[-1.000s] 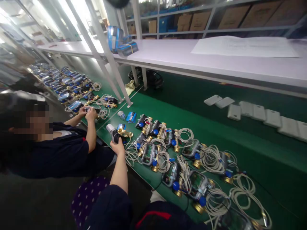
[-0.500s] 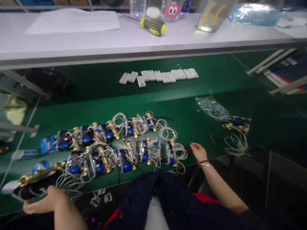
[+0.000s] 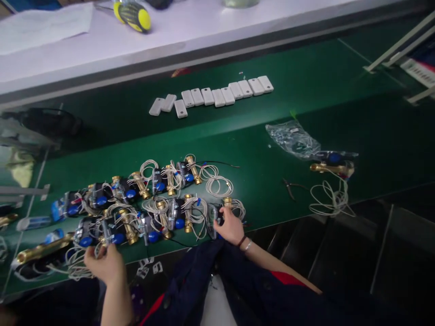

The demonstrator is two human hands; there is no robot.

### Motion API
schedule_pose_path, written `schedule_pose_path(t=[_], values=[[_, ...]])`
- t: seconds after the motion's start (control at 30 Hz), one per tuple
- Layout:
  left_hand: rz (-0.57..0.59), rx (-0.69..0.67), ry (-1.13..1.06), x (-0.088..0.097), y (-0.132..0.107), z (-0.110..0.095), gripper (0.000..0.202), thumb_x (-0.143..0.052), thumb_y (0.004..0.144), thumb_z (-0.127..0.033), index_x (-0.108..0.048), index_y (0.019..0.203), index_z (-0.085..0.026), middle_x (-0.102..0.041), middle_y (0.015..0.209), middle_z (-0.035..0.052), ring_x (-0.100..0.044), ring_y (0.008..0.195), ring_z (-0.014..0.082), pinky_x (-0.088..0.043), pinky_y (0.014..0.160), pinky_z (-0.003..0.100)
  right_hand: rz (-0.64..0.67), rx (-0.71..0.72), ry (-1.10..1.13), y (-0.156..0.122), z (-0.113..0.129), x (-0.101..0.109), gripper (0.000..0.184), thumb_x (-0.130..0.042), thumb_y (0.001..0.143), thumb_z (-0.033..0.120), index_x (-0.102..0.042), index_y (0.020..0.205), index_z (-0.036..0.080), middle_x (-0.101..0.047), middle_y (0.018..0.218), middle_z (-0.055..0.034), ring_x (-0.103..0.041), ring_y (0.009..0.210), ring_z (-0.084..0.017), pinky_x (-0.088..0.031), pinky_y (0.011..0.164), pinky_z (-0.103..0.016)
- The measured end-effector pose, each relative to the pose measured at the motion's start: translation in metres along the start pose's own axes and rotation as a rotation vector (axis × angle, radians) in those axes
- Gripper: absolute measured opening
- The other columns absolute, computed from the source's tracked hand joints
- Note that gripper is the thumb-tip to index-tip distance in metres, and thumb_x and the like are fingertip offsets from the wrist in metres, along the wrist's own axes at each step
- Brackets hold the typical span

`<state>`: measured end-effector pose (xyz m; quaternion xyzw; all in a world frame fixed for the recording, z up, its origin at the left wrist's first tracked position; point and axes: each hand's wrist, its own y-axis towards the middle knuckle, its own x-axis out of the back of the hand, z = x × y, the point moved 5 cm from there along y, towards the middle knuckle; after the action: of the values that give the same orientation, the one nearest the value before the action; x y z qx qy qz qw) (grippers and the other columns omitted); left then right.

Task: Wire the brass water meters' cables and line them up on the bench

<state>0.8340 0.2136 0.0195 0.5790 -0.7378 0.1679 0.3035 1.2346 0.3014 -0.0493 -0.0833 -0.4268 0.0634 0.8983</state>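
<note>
Two rows of brass water meters (image 3: 159, 199) with blue caps and coiled white cables lie on the green belt (image 3: 258, 149) in front of me. My right hand (image 3: 230, 226) is closed over the rightmost meter of the near row. My left hand (image 3: 103, 262) sits at the left end of the near row, fingers curled among white cables beside a large brass meter (image 3: 41, 256); what it grips is unclear.
A row of several white plastic covers (image 3: 210, 96) lies farther back on the belt. To the right lie a clear plastic bag (image 3: 294, 140), a lone brass meter with its cable (image 3: 331, 170) and small pliers (image 3: 288, 186). A yellow-black screwdriver (image 3: 132, 12) rests on the white shelf above.
The camera swung right from the co-worker's side, then tilted down. My left hand set the large brass meter on the belt. My right hand moved left onto the rightmost meter.
</note>
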Motion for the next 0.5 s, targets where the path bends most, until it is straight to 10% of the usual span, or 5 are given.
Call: schedule_pose_path(t=[0.3, 0.5], values=[[0.186, -0.135, 0.139, -0.028, -0.126, -0.033, 0.049, -0.055, 0.070, -0.029, -0.051, 0.115, -0.013, -0.058, 0.112, 0.0129, -0.058, 0.100, 0.0249, -0.047, 0.090, 0.042, 0.076, 0.341, 0.171, -0.003, -0.038, 0.016, 0.019, -0.059, 0.076, 0.036, -0.056, 0.084, 0.019, -0.064, 0.076, -0.0049, -0.062, 0.070, -0.018, -0.044, 0.062, -0.024], [0.484, -0.392, 0.429, -0.086, -0.147, -0.052, 0.055, -0.053, 0.068, -0.030, -0.051, 0.118, -0.007, -0.058, 0.113, 0.0186, -0.053, 0.110, 0.0328, -0.041, 0.097, 0.046, 0.132, 0.298, 0.197, 0.042, -0.002, 0.002, 0.026, -0.059, 0.078, 0.028, -0.052, 0.100, 0.016, -0.063, 0.091, -0.0082, -0.061, 0.078, -0.020, -0.046, 0.067, -0.029]])
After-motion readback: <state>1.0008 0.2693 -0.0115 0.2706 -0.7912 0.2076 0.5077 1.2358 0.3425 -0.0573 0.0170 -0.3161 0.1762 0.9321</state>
